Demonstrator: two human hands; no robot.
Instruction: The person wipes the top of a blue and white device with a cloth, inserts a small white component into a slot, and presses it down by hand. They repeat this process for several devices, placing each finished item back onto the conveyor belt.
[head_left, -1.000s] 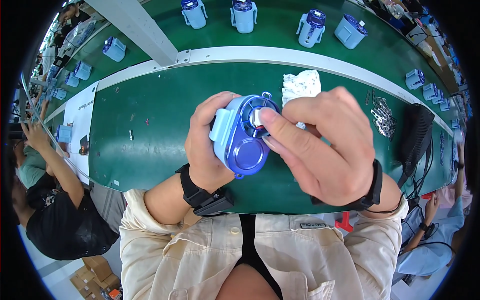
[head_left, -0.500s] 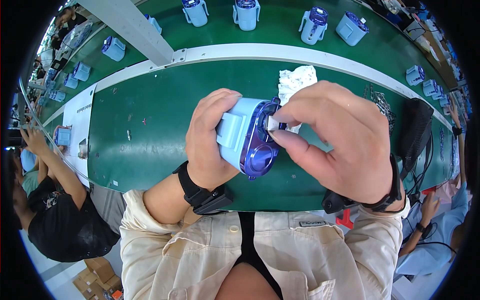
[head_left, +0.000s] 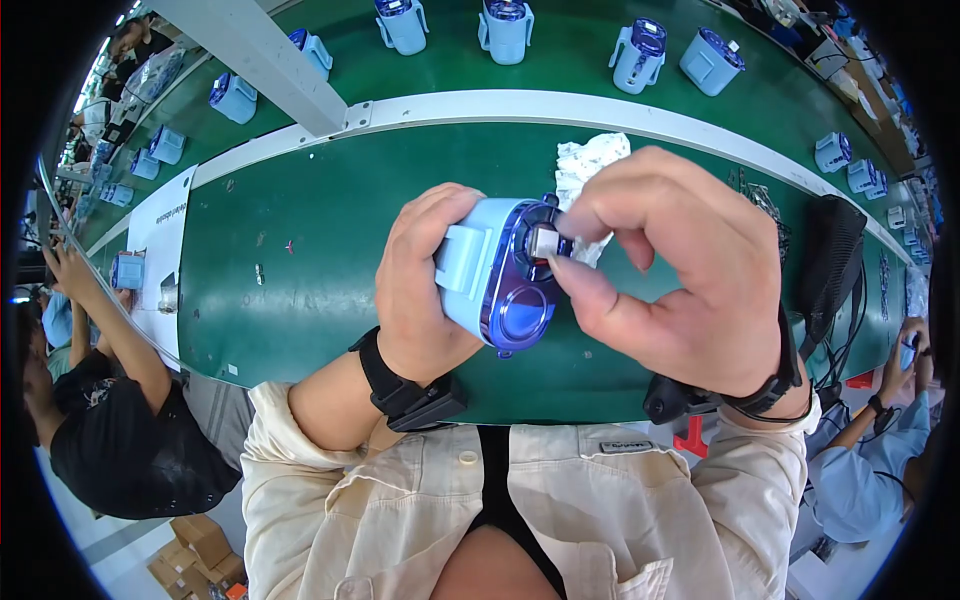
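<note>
Tilted on its side above the green table is a light blue canister (head_left: 465, 262) with a transparent dark blue lid (head_left: 523, 312) turned to the right. My left hand (head_left: 425, 265) is closed round the canister's left side and holds it. A small white and silver block (head_left: 545, 243) sits in the round recess of the lid. My right hand (head_left: 680, 265) is beside the lid, its thumb and index fingertip apart at the block's right edge. Whether the thumb still touches the block I cannot tell.
A crumpled white cloth (head_left: 592, 162) lies behind my right hand. A black pouch (head_left: 832, 255) with cables is at the right. Beyond the white rail (head_left: 440, 106), several similar canisters (head_left: 508, 35) stand on a green belt. Co-workers are at both sides; a metal post (head_left: 265, 62) rises far left.
My right thumb and index finger have parted and drawn back slightly from the block, which stays in the lid. The canisters beyond the rail have shifted a little to the right.
</note>
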